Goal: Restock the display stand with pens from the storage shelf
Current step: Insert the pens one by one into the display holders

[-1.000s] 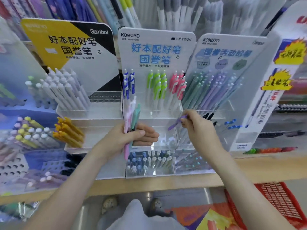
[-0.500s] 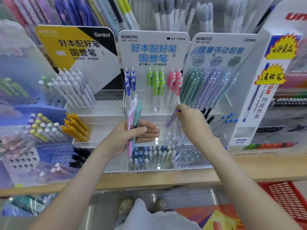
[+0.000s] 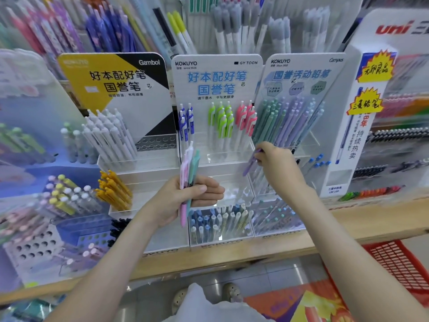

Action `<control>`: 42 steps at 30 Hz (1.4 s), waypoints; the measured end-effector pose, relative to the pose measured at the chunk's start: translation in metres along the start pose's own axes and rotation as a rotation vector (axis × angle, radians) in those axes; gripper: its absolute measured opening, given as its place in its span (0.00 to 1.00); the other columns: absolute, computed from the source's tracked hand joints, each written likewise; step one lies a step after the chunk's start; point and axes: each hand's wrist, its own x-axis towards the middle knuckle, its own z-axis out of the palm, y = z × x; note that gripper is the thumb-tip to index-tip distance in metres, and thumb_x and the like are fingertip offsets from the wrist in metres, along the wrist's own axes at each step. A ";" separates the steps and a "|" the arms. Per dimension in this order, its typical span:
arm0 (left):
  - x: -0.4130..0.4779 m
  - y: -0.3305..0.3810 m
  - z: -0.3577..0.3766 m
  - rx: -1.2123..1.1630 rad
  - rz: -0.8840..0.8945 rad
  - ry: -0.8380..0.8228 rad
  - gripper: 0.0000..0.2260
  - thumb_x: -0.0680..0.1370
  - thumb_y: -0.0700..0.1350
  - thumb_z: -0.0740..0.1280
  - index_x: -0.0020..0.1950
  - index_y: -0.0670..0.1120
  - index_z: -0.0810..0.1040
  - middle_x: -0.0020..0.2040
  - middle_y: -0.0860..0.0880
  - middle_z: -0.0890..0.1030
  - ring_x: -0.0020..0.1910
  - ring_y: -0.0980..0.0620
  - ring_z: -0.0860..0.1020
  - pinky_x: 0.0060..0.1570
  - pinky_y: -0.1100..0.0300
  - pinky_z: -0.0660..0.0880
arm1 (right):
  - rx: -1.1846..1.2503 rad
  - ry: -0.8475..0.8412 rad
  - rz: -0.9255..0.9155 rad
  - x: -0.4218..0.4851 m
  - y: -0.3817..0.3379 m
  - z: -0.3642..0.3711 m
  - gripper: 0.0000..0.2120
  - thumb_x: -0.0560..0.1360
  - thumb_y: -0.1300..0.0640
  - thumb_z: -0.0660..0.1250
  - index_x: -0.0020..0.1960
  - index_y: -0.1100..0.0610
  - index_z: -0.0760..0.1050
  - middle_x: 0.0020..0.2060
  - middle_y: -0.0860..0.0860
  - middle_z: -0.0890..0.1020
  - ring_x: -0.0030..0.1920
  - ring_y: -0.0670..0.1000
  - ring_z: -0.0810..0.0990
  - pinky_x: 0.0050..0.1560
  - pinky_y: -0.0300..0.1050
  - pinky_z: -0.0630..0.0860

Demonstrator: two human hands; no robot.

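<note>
**Purple pen held just below the Campus rows**

Nearest: left hand (image 3: 185, 201) curls round an upright bundle of pens (image 3: 191, 173), pink, white and teal, before the middle stand (image 3: 218, 77).
Further: right hand (image 3: 276, 161) pinches one purple pen (image 3: 251, 162) at its upper end, with its long axis slanting down-left.
Farthest: the Campus stand (image 3: 299, 73). Its purple row (image 3: 290, 122) lies up-right of the grip, so the right hand is nearer.

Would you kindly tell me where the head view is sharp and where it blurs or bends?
Head view: centre Kokuyo sign, left hand and right hand sharp; pens at the left edge smeared; wooden shelf edge bowed.
</note>
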 end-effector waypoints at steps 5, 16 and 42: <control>0.002 -0.002 -0.002 -0.015 -0.014 -0.025 0.10 0.73 0.36 0.64 0.48 0.43 0.85 0.51 0.36 0.83 0.52 0.41 0.83 0.48 0.56 0.80 | 0.000 -0.018 -0.011 0.002 -0.003 -0.003 0.10 0.78 0.69 0.59 0.55 0.62 0.75 0.41 0.54 0.80 0.38 0.51 0.72 0.37 0.40 0.64; 0.008 -0.011 0.001 -0.021 -0.023 -0.082 0.10 0.74 0.36 0.64 0.49 0.44 0.85 0.51 0.37 0.83 0.53 0.41 0.82 0.49 0.56 0.80 | 0.173 -0.185 0.191 0.002 -0.023 0.016 0.11 0.77 0.71 0.54 0.42 0.61 0.71 0.25 0.48 0.71 0.28 0.47 0.67 0.24 0.33 0.63; -0.041 0.003 -0.052 0.064 -0.039 0.097 0.15 0.77 0.45 0.60 0.60 0.40 0.76 0.55 0.43 0.83 0.56 0.45 0.81 0.54 0.58 0.78 | 1.222 0.001 0.093 -0.012 -0.102 0.003 0.05 0.79 0.66 0.60 0.48 0.58 0.71 0.31 0.45 0.79 0.37 0.48 0.80 0.39 0.40 0.78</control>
